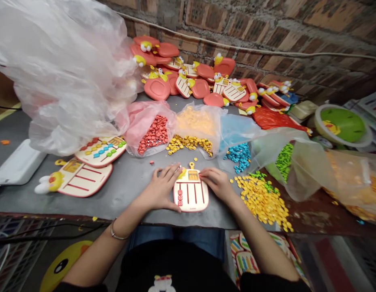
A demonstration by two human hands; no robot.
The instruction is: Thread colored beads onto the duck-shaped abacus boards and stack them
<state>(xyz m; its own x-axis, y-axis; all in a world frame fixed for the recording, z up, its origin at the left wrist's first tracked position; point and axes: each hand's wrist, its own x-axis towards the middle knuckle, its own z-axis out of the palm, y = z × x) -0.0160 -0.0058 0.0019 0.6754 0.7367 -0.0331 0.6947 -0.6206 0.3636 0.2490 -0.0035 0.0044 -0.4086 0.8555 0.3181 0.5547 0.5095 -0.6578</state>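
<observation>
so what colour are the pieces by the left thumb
The pieces are red, clearest in the head view.

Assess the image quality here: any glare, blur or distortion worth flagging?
Head view: fairly even light, soft shadows; pale sheen on the large plastic bag; towards the right edge, the orange bag looks stretched and soft; the central board is clear, though its small print is unreadable.
</observation>
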